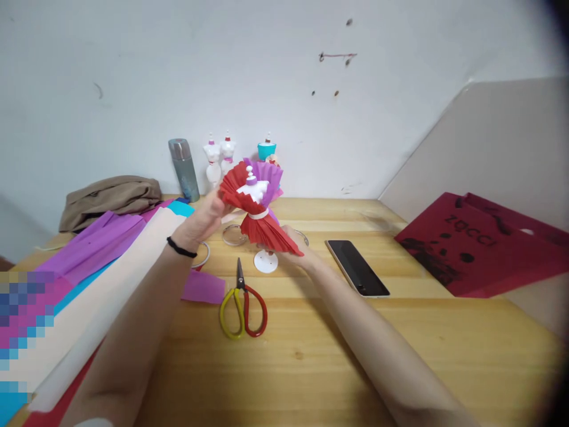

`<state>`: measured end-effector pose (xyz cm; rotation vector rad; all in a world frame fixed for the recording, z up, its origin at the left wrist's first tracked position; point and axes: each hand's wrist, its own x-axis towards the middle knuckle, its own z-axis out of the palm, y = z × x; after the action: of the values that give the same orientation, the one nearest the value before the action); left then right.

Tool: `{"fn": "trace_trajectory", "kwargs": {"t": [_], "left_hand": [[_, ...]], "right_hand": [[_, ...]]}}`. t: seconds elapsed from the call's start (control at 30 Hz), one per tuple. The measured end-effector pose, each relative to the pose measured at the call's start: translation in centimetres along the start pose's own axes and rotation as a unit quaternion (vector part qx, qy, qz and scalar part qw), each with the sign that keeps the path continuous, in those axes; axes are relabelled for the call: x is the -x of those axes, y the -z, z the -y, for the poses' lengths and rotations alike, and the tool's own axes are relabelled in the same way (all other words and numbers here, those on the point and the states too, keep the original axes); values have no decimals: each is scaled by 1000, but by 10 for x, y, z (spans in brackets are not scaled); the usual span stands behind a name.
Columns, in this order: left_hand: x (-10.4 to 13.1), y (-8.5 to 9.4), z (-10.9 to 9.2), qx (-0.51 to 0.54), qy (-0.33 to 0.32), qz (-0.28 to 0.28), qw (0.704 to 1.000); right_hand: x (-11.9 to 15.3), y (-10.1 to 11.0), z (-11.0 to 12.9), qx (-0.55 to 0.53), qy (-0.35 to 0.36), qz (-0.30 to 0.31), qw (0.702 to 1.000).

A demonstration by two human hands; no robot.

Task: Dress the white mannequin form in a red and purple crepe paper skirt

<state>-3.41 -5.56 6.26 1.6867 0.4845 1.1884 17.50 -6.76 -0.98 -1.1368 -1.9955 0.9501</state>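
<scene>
Paper sheets (pixel 128 255) far left. Left hand (pixel 208 214) pinching red pleated paper (pixel 267 232) at upper edge. Scissors (pixel 240 284) on surface (pixel 306 356). White mannequin (pixel 254 191), wrapped in paper, tilted, near middle. Right hand (pixel 291 242) behind paper's lower flare, grip hidden. Phone (pixel 357 268), red bag (pixel 480 249) rightward.

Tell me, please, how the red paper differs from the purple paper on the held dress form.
The red paper flares above and below the white band; the purple paper shows mostly above it. The red paper shows a larger area than the purple paper. Both look pleated.
</scene>
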Motion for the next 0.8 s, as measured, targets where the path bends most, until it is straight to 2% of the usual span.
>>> {"fn": "trace_trajectory", "kwargs": {"t": [0.07, 0.2, 0.3, 0.43, 0.57, 0.63, 0.73, 0.8], "left_hand": [[-4, -5, 9, 26, 1, 31, 999], [-12, -14, 21, -41, 14, 19, 999], [-15, -26, 22, -77, 14, -14, 997], [-15, -42, 17, -96, 10, -85, 992], [-13, -47, 9, -117, 21, -96, 988], [-12, -46, 8, -116, 26, -94, 988], [-13, -44, 8, -102, 29, -94, 990], [-13, -43, 9, -98, 31, -91, 991]], "right_hand": [[-1, -5, -1, -66, -12, -14, 998], [-2, -11, 2, -150, -42, -43, 987], [-2, -14, 4, -153, -51, -54, 985], [-2, -14, 4, -164, -54, -48, 984], [-5, 2, -4, -163, 1, 15, 986], [-6, 17, -10, -168, 1, 5, 986], [-4, 40, -14, -240, -25, -57, 969], [0, 53, -9, -273, -24, -31, 961]]}}
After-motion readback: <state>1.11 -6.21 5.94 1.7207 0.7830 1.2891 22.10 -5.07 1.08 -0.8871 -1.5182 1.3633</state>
